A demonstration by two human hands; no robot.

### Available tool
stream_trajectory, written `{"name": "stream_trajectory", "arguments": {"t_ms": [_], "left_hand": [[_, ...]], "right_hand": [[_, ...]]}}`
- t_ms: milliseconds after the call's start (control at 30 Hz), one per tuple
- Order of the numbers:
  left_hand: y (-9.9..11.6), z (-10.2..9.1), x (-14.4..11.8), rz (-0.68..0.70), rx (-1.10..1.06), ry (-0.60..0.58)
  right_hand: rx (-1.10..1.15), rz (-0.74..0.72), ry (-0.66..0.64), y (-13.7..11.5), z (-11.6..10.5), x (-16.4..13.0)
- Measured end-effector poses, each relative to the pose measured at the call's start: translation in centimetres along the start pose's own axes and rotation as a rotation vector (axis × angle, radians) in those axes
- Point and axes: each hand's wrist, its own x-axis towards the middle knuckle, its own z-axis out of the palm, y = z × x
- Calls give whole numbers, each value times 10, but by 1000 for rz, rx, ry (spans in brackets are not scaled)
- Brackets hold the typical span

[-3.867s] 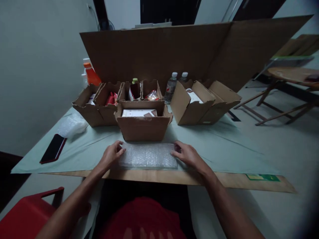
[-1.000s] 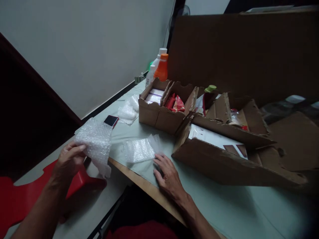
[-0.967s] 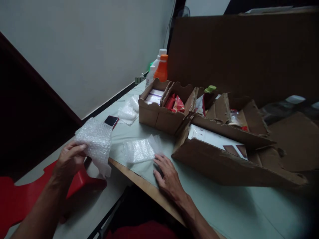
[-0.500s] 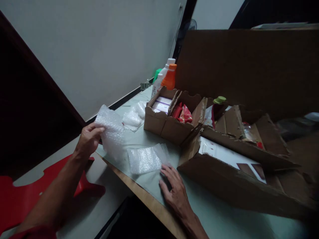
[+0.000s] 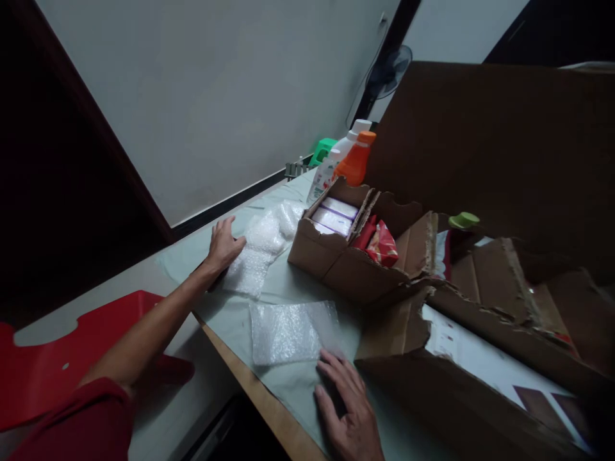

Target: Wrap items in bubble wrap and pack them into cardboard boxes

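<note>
My left hand [image 5: 224, 246] is open, its fingers spread at the left edge of a sheet of bubble wrap [image 5: 247, 272]. That sheet lies on the table beside more crumpled bubble wrap [image 5: 269, 229] near the wall. Nearer to me, a flat bubble wrap pouch [image 5: 286, 333] rests on the pale green tabletop [image 5: 278, 397]. My right hand [image 5: 346, 403] lies open at the pouch's lower right corner, fingertips at or just touching its edge.
Right of the wrap stand cardboard boxes [image 5: 331, 262] holding small white packs [image 5: 331, 218] and red packets [image 5: 382, 243]. A larger carton [image 5: 408, 384] sits in front. Behind are an orange bottle [image 5: 353, 163] and white bottles [image 5: 324, 176]. A red plastic stool [image 5: 110, 320] stands left of the table.
My left hand has set the bubble wrap sheet down on the table and opened. My right hand has stayed by the pouch. The view has shifted slightly.
</note>
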Motion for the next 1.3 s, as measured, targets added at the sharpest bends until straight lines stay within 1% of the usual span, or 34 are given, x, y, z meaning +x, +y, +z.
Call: {"name": "stream_trajectory", "arguments": {"t_ms": [100,167,233,333,400,467,500,533,600,667,733,800,833,933,1033,1100,1167,1233,1300], "left_hand": [[11,14,1,151,104,-63],[21,29,6,239,153,-121],[33,45,17,297,196,-161],[49,66,43,310,254,-176],[58,75,58,289,281,-183],[63,77,63,274,293,-203],[64,76,59,272,296,-216],[63,73,50,286,292,-231],[60,62,22,362,261,-271],[55,45,-15,505,185,-343],[50,27,-50,577,103,-455],[45,13,-77,572,32,-601],[44,8,-87,554,5,-681],[47,3,-103,493,-51,-866],[57,1,-113,450,-80,-1018],[67,-1,-124,441,-65,-1113],[78,-2,-137,445,-48,-1184],[91,0,-152,456,-51,-1250],[106,6,-169,492,-60,-1315]], "right_hand": [[-7,-13,4,1,-1,1],[-12,-11,-2,2,-2,1],[-18,-16,-20,3,-3,0],[-20,-33,-36,5,-3,-2],[-13,-16,-27,5,-2,-2],[10,23,-7,3,-1,-3],[27,46,1,1,-1,-3],[46,69,5,-1,-1,-4],[82,100,9,-5,-1,-4],[99,109,15,-9,-1,-4],[94,84,31,-14,-3,-2],[86,30,50,-20,-5,1],[87,-5,60,-23,-7,3],[99,-104,101,-36,-16,7],[87,-112,120,-49,-34,2],[74,-77,99,-56,-51,-11],[80,-34,90,-61,-70,-29],[87,42,131,-65,-88,-50],[43,131,218,-68,-105,-68]]}}
